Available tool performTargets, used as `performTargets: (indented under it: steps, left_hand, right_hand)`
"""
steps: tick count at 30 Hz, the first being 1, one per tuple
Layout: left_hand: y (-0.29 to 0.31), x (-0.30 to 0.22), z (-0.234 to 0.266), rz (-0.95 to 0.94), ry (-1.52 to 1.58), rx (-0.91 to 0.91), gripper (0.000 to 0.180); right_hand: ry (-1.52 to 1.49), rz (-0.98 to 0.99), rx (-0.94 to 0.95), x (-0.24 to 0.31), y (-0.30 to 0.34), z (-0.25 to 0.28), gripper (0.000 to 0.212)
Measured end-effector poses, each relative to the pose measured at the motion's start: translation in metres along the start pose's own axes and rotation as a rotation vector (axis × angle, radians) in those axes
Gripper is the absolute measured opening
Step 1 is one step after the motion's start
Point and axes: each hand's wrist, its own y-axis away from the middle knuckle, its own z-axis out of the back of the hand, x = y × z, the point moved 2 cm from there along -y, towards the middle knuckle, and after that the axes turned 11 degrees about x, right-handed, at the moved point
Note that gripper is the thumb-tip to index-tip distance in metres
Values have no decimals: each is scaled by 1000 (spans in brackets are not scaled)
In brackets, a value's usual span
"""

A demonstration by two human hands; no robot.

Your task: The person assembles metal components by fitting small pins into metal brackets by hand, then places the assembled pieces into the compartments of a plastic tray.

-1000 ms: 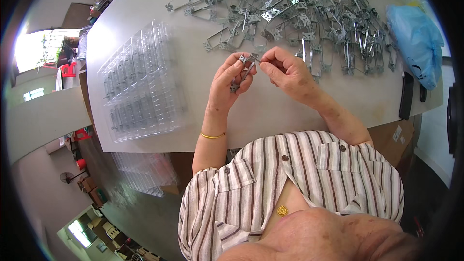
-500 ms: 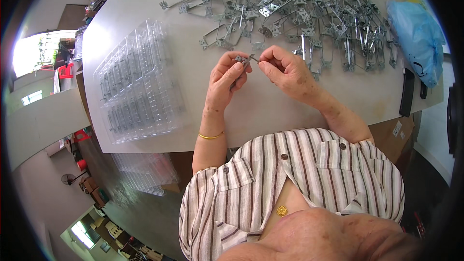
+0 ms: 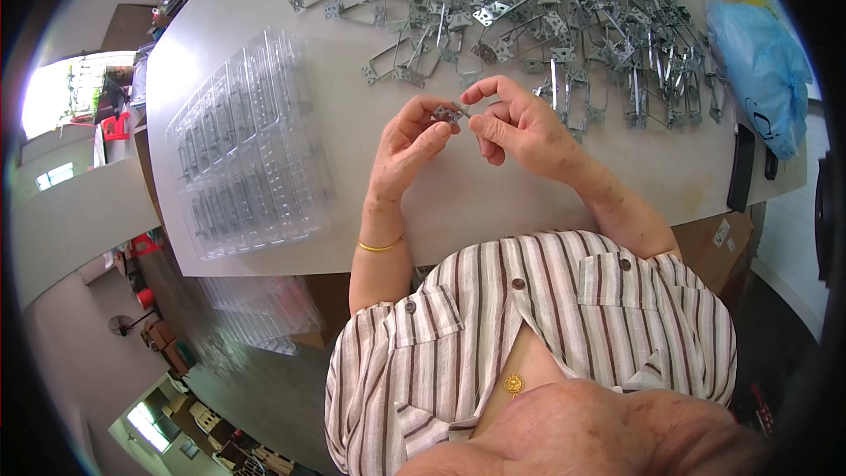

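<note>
My left hand [image 3: 404,148] is closed on a small grey metal bracket [image 3: 448,115], which has holes in its plate and pokes out between thumb and fingertips. My right hand [image 3: 527,134] meets it from the other side. Its thumb and bent middle finger close by the bracket's thin end, and the index finger arches above, lifted off. Part of the bracket is hidden by my left fingers. Both hands are held over the near part of the pale table [image 3: 370,62]. Beyond them lies a big heap of similar metal brackets [image 3: 564,26], tangled together.
To the left, clear plastic blister trays [image 3: 251,150] hold rows of metal pieces. A blue plastic bag [image 3: 760,62] sits at the right edge, with a black object [image 3: 741,167] in front of it. More clear trays [image 3: 264,308] stand below the table, and a cardboard box [image 3: 718,251] is at the right.
My right index finger has lifted and straightened away from the thumb, and the other fingers have loosened a little. The bracket in my left hand has turned, showing more of its holed plate.
</note>
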Motion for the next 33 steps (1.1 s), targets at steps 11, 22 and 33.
performTargets:
  steps: [11, 22, 33]
  left_hand:
    - [2, -7, -6, 65, 14, 64, 30]
    - [3, 2, -8, 57, -52, 205, 33]
    - [5, 3, 1, -6, 173, 54, 37]
  right_hand:
    - [33, -112, 43, -2, 1, 2, 18]
    - [375, -13, 8, -2, 5, 4, 16]
    - [96, -18, -206, 14, 7, 2, 13]
